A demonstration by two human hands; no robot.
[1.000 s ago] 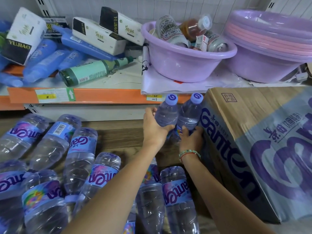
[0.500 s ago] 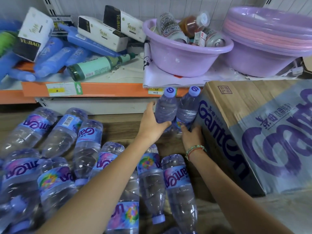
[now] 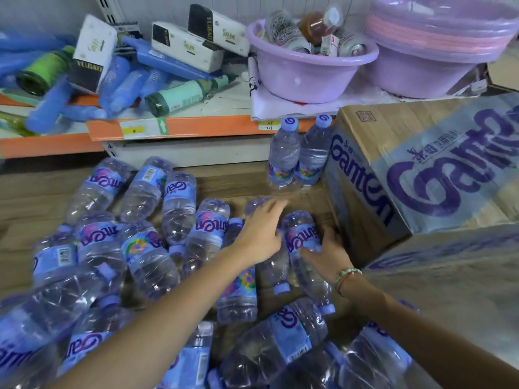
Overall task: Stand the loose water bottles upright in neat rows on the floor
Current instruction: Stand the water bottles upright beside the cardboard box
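Two water bottles [image 3: 283,155] [image 3: 313,154] with purple caps stand upright side by side on the wooden floor [image 3: 230,186], against the cardboard carton [image 3: 373,175]. Several more bottles [image 3: 146,256] lie loose in a pile across the floor. My left hand [image 3: 261,231] reaches forward with straight, spread fingers over the base of a lying bottle [image 3: 254,204]. My right hand [image 3: 327,248] curls its fingers round the middle of another lying bottle [image 3: 300,237] beside the carton.
A low orange-edged shelf [image 3: 196,126] behind the bottles carries tissue boxes, blue tubes and a purple basin [image 3: 309,71] with cans. Stacked purple basins [image 3: 438,43] stand at the back right. The big carton takes up the right side.
Both hands have let go of the two upright bottles and come back toward me onto lying bottles. The view has tilted down and more of the pile shows.
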